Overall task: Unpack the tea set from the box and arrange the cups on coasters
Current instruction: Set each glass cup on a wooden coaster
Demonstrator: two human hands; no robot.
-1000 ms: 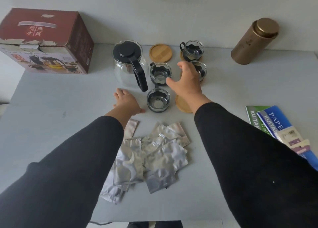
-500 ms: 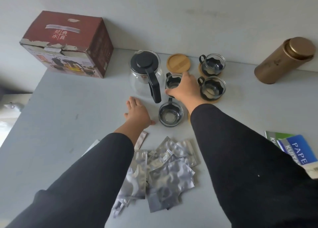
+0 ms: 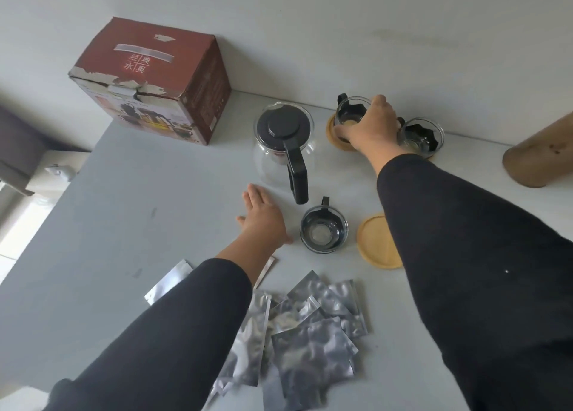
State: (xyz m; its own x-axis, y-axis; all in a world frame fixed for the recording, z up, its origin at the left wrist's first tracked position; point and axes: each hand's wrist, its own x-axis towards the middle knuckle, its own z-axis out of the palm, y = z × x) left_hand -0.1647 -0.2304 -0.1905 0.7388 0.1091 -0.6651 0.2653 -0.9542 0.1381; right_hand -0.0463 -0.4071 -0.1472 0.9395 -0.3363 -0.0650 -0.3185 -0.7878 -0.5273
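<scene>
The cup (image 3: 352,115) in hand sits at upper centre of the frame on a wooden coaster (image 3: 336,137), with its black handle pointing toward the upper left. The right hand (image 3: 370,128) covers the cup from above and the right, fingers curled round its rim and wall, so the grip is closed on the cup; whether the base already bears fully on the coaster cannot be told, since the hand hides the near side. To finish this step well, centre the base inside the coaster's edge, lower it flat, then release by opening the fingers upward rather than dragging sideways, because a second cup (image 3: 421,136) stands just to the right, close to the wrist. A third cup (image 3: 324,232) waits at centre frame, on the bare table (image 3: 155,193), with a free coaster (image 3: 376,243) just to its right, partly under the right sleeve; that pairing is probably the next placement. The left hand (image 3: 263,218) lies flat with straight fingers on the table, left of the third cup and below the teapot (image 3: 283,143), holding nothing. The box (image 3: 152,81) stands at upper left. Foil sachets (image 3: 310,333) lie in a heap at lower centre.
</scene>
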